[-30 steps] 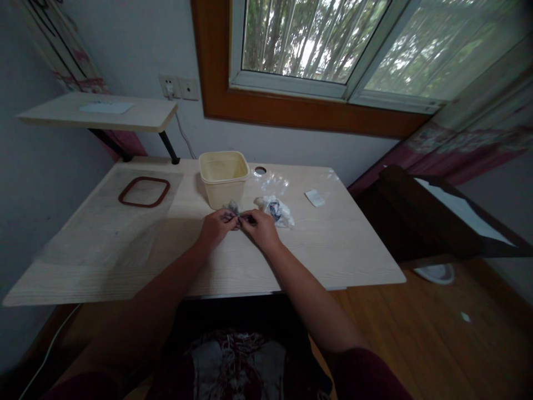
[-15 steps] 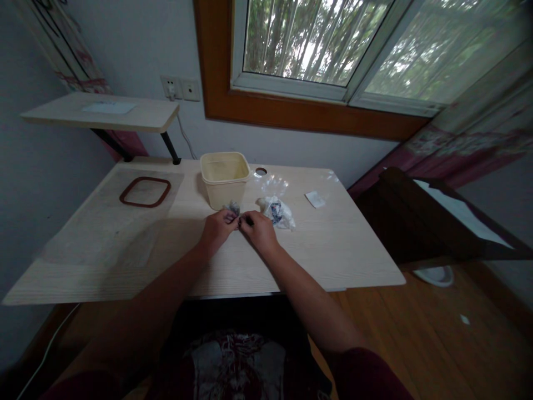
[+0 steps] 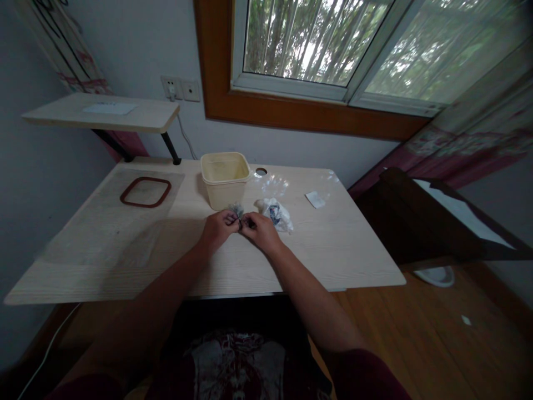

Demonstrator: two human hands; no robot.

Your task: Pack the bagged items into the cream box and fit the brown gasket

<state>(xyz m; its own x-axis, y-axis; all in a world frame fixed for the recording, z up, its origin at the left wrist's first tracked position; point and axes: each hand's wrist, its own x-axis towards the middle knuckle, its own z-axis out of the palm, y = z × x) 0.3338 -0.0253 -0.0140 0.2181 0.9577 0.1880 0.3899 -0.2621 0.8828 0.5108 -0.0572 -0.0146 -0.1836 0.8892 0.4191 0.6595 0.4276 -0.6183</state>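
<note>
Just in front of the cream plastic bin, my left hand [image 3: 217, 228] and my right hand [image 3: 261, 229] meet with fingers pinched. Between them is a small, crinkled, clear plastic bag [image 3: 236, 209] with something dark at its gathered part; what it contains is too small to make out. Both hands grip this bag, and their fingers hide much of it. Right beside my right hand lies a white plastic bag [image 3: 280, 215] with a dark printed patch. The cream bin [image 3: 225, 191] stands upright behind my left hand, its top uncovered.
A brown rounded-square ring [image 3: 145, 179] lies on a translucent sheet at the table's left. Clear plastic film [image 3: 272, 185] and a white paper slip [image 3: 315, 199] lie to the right. A raised shelf [image 3: 137, 125] stands at the back left of the wooden table [image 3: 333, 250].
My fingers have shifted slightly at the small bag, and its crinkled top leans a little more to the right. The white bag beside my right hand has changed shape slightly.
</note>
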